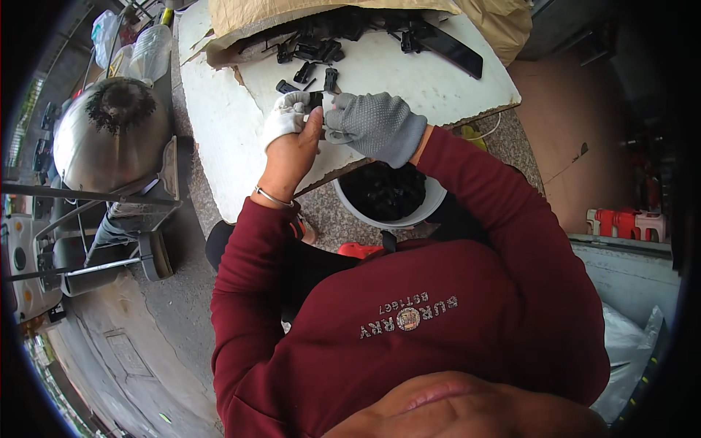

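Observation:
My left hand (290, 135), in a partly fingerless white glove, pinches a small black plastic part (316, 100) over the near side of the white board. Close against it, my right hand (380, 128) in a grey dotted glove has its fingers curled together. What those right fingers grip is hidden behind the glove. Just beyond my hands lie loose black plastic parts, one upright-looking piece (331, 79) and another on its side (304, 71). A bigger heap of the same parts (314, 47) spills from the open paper sack (321, 13).
A dark phone-like slab (454, 52) lies at the board's (219, 146) far right. Below its near edge stands a white bucket (349, 204) filled with black parts. To the left are a large metal vessel (102, 139) and a folding chair frame (109, 226). Red and white stools (626, 225) sit far right.

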{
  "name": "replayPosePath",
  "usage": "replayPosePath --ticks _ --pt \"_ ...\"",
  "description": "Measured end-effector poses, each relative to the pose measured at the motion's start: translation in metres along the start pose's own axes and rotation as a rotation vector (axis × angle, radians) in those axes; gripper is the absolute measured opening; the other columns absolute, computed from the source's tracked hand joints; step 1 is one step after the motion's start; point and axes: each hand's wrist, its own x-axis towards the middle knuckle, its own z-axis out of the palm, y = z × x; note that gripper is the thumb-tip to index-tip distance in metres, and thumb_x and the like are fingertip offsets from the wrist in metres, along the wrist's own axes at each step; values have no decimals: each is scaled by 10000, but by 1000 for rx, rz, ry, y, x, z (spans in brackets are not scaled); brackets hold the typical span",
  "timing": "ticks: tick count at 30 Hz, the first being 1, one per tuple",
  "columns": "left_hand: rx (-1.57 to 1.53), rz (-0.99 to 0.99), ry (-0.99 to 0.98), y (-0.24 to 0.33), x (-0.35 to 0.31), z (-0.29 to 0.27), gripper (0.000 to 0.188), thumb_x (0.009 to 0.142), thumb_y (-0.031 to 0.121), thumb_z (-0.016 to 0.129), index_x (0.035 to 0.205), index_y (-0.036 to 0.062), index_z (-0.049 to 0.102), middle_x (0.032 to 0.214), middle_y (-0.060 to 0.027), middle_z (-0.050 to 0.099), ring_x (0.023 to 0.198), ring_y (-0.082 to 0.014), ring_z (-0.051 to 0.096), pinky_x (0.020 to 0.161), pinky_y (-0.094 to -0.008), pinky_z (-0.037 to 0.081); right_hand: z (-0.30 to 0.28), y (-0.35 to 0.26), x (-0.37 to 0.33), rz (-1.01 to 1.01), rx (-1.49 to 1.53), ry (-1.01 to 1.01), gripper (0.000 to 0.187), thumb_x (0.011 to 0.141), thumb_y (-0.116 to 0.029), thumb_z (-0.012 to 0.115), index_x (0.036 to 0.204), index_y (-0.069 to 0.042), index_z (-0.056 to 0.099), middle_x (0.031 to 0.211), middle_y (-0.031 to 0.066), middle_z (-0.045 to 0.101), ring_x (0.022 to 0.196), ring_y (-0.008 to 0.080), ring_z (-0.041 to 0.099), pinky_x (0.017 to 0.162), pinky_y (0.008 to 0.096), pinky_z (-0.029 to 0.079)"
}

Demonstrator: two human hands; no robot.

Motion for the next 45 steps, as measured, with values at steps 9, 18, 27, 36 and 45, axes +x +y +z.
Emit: replayPosePath --ticks 9,18,27,36,45 --pt "-462 41 -321 3 -12 -18 247 852 53 503 1083 -25 460 791 -45 547 593 -82 529 500 -196 436 12 -8 8 373 584 173 203 817 -270 553 736 -90 599 639 86 519 573 238 498 535 320 400" --pt "-223 11 -205 -7 -23 -41 200 806 26 526 1003 -5 515 709 -22 543 563 -74 515 501 -208 429 -7 -39 26 553 1018 -217 354 861 -379 449 797 -53 569 685 -2 557 528 52 442 491 198 387" --pt "3 366 -225 -5 -24 -29 67 767 -8 460 805 -4 515 609 -92 531 585 -233 529 550 -298 425 3 -47 21 684 1135 -226 391 886 -407 416 771 -61 559 614 -2 534 435 44 395 423 174 352" --pt "-364 -42 -252 -10 -21 -42 254 868 93 491 1092 9 408 800 -47 529 547 -70 457 475 -194 395 17 -32 13 578 858 46 246 824 -261 552 921 -35 564 664 -2 544 597 90 511 575 237 440" --pt "-438 -21 -259 -20 -18 -50 310 881 87 432 1179 17 379 793 -37 530 563 -72 476 485 -197 407 11 -30 13 159 546 103 133 784 -161 596 834 -42 625 770 82 613 706 213 596 653 292 472"
